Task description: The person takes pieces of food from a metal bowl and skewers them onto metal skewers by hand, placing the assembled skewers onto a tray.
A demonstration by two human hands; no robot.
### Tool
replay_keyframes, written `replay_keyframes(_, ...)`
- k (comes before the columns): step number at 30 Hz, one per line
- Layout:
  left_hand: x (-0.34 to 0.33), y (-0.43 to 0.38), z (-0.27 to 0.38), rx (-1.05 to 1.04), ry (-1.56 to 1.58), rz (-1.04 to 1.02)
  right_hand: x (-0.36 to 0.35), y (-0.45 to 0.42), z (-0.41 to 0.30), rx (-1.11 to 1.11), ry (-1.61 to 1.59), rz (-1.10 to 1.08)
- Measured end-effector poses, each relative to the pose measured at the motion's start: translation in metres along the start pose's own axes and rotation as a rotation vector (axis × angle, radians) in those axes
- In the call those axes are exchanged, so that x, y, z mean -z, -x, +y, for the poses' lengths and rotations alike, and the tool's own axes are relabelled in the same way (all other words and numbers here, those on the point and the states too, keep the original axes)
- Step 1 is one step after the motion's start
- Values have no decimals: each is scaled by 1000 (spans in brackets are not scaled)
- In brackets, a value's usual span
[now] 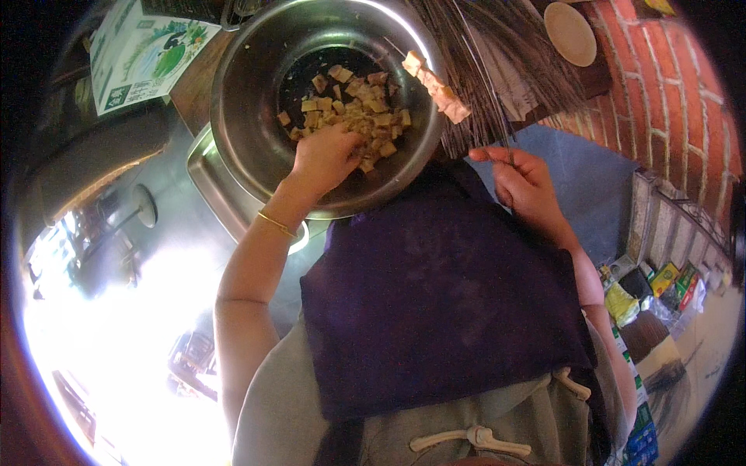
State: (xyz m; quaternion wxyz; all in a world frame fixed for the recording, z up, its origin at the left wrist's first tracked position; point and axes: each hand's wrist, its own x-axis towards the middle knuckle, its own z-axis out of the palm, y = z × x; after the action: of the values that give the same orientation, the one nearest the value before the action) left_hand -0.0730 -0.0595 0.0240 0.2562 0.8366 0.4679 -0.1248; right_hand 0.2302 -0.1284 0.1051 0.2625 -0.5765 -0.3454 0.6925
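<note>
My left hand reaches into a large stainless steel bowl, its fingers down among pale, cube-cut pieces of meat. Its fingertips are partly hidden, so whether they pinch a piece is unclear. To the right of the bowl, my right hand grips a thin skewer, with the index finger pointing out to the left. Several meat pieces are threaded in a row on a skewer that slants over the bowl's right rim. The shaft between this meat and my right hand is hard to make out.
Many thin skewers lie on the table behind the bowl. A round pale disc sits at the back right near a brick wall. A printed carton stands back left. Under the bowl is a metal tray. A dark cloth covers my lap.
</note>
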Motion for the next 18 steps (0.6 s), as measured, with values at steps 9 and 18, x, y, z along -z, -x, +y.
replay_keyframes(9,32,7,16,197,1345,416,2,11,-8,78,27,-139)
replay_keyframes(18,62,26,50,-342,2405,502,-2,35,-20,226,270,-361)
